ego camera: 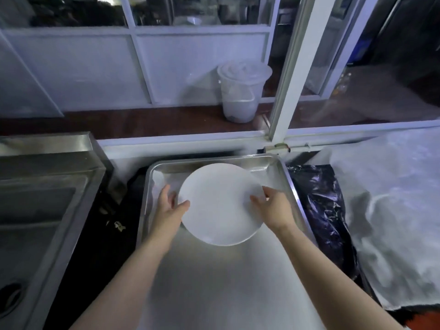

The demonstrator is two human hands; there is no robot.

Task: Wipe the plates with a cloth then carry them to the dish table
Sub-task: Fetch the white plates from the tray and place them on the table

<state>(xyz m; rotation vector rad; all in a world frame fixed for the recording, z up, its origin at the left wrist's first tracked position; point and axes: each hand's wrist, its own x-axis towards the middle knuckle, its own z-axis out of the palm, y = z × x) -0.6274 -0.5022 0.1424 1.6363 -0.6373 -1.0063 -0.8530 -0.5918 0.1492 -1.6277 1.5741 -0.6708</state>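
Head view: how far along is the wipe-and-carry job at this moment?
Done: nothing can be confirmed; no cloth shows, so wiping cannot be judged. In hand: the left hand and right hand grip opposite edges of one white plate over the steel tray; whether it rests there or is lifted is unclear. Left: carrying it to the dish table, which I cannot identify here. No other plates are visible.

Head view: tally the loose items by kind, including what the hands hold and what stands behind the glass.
White plate, held at its rim by the left hand and right hand: 1
Steel tray: 1
Lidded translucent bucket: 1
Black plastic bag: 1
White cloth sheet: 1
Total: 5
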